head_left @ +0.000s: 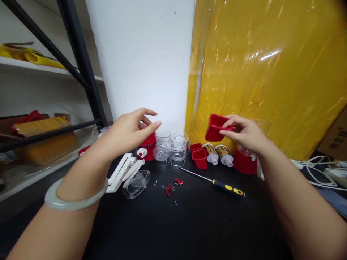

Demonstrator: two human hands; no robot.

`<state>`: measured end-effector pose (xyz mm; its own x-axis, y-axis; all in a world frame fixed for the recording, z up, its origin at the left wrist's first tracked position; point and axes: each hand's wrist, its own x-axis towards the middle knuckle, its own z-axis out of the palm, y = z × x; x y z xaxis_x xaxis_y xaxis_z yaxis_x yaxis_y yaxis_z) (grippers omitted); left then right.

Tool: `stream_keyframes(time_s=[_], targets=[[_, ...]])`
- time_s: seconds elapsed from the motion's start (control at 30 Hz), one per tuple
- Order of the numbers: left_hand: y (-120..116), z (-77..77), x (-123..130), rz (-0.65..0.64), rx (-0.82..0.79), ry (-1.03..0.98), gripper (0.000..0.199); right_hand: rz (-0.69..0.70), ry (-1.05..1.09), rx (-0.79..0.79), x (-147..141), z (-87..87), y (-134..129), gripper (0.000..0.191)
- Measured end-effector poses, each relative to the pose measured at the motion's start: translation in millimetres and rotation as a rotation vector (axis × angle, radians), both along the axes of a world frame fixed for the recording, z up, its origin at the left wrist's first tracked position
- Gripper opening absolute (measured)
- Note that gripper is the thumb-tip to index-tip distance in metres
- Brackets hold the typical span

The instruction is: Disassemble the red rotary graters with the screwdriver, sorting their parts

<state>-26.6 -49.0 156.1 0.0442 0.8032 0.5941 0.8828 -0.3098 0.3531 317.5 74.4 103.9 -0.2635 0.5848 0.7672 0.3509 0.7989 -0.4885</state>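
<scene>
**Red cup (214, 129) pinched by its edge**

The right hand (248, 134) gripped it above the desk's (206, 227) back edge, probably to leave its walls untouched. The left hand's (130, 129) fingers were open. Drums (210, 153) stood along that edge, seemingly parked; the screwdriver (228, 188) lay farther forward, handle rightward, likely for easy reach, beside small clips (168, 190).

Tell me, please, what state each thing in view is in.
Left hand, raised, open
Right hand, gripping held container
Held container, tilted, off the table
Red containers on table, open-topped
Perforated drums, lying side by side
Clear containers, standing close together
Screwdriver, lying flat
Small red pieces, loose, apart
White parts, piled
Clear oval piece, lying flat
</scene>
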Motion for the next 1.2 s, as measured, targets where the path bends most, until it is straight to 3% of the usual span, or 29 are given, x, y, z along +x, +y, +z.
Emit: stream_keyframes(time_s=[0.13,0.33,0.47,0.63,0.8,1.2], targets=[[3.0,-2.5,1.6,-0.040,-0.046,0.030,0.056,0.182,-0.132,-0.146,-30.4,-20.9,3.1,0.039],[0.5,0.7,-1.7,0.023,-0.035,0.035,0.057,0.197,-0.069,-0.311,-41.0,-62.4,38.2,0.056],[0.7,1.0,-3.2,0.029,-0.037,0.033,0.055,0.220,-0.086,-0.401,-39.9,-77.4,48.5,0.069],[3.0,0.5,-4.9,0.031,-0.029,0.039,0.058,0.240,-0.116,-0.477,-41.3,-85.9,51.3,0.081],[1.3,0.9,-5.3,0.028,-0.025,0.042,0.056,0.219,-0.132,-0.508,-42.7,-90.1,53.5,0.081],[-0.4,1.7,-5.6,0.043,-0.025,0.042,0.055,0.183,-0.193,-0.516,-37.7,-80.6,47.4,0.080]])
